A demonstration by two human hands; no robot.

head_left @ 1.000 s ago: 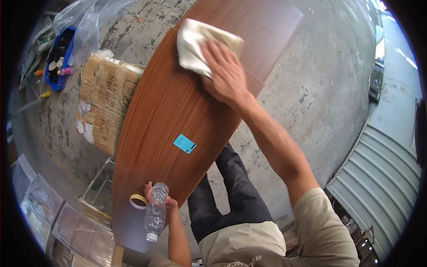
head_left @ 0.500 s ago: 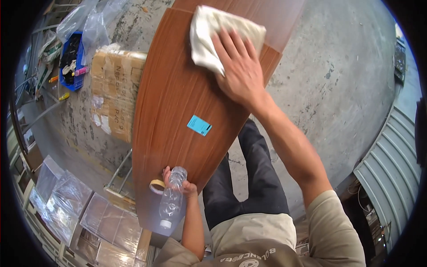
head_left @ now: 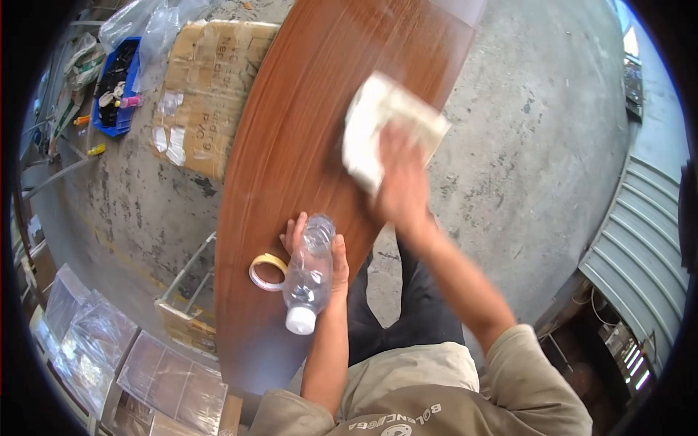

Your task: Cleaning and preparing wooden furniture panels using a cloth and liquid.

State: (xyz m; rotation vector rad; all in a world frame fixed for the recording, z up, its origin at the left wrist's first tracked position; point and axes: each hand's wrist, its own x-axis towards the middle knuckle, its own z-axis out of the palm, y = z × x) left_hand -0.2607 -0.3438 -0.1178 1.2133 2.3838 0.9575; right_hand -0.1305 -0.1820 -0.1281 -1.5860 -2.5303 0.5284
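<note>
— What do you make out from here, counting twelve as straight ahead of the worker (head_left: 451, 414)?

— One long brown board (head_left: 291, 152), running from around seven up toward one. The left hand (head_left: 339, 263) is curled around one clear bottle (head_left: 308, 272), over the near part of the board, its one white cap (head_left: 300, 320) pointing just past six.

— And the right hand (head_left: 403, 174)?

— Laid over one pale cloth (head_left: 371, 120), out on the board at one o'clock from the bottle. It's blurred, so I can't tell how firmly it grips.

— Anything close to the bottle?

— One roll of tape (head_left: 256, 278), just beside it at nine. Can't tell whether it touches those curled fingers.

— And further off?

— One cardboard box (head_left: 203, 94) past the board at eleven. Beyond that, between ten and eleven, one blue bin (head_left: 134, 81), with one pink item (head_left: 129, 102) at its three-o'clock side. One small yellow piece (head_left: 96, 150) lies on the floor (head_left: 523, 145) at the bin's seven. Toward eight, at least two wrapped panels (head_left: 171, 374).
</note>
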